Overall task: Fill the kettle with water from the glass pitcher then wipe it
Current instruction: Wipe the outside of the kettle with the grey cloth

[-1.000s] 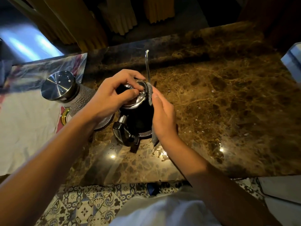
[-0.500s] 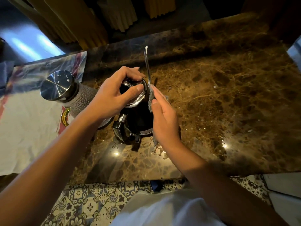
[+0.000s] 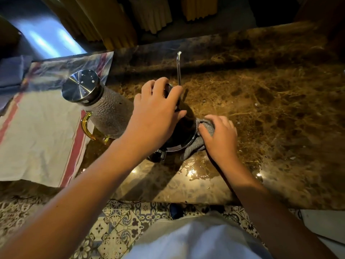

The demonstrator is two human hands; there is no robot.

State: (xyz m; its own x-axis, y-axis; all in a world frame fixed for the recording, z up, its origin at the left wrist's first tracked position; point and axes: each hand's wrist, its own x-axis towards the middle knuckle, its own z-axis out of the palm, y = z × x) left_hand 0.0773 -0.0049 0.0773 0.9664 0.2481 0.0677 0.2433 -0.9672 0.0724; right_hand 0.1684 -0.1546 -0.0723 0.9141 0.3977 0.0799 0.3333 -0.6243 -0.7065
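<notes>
On the brown marble surface (image 3: pixel 261 113), a white towel (image 3: pixel 37 137) lies under the glass pitcher (image 3: pixel 104 111). Beside it stands the black kettle (image 3: pixel 184 126); left hand (image 3: pixel 155 116) grips its top, right hand (image 3: pixel 222 135) presses a grey cloth (image 3: pixel 196 146), fingers curled over it, against its base.

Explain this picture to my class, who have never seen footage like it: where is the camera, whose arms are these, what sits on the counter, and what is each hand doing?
There is no machine here. A person wears one wide-angle camera on the head, looking down, so both arms are their own. The left hand rests on top of a dark kettle, fingers curled over its lid, steadying it. The kettle's thin spout points away. The right hand presses a grey cloth against the kettle's lower side, wiping it. Beside the kettle stands a textured glass pitcher with a metal lid and yellow handle, at the edge of a white towel with red stripes. All sit on a brown marble counter, wet near its front edge.
</notes>
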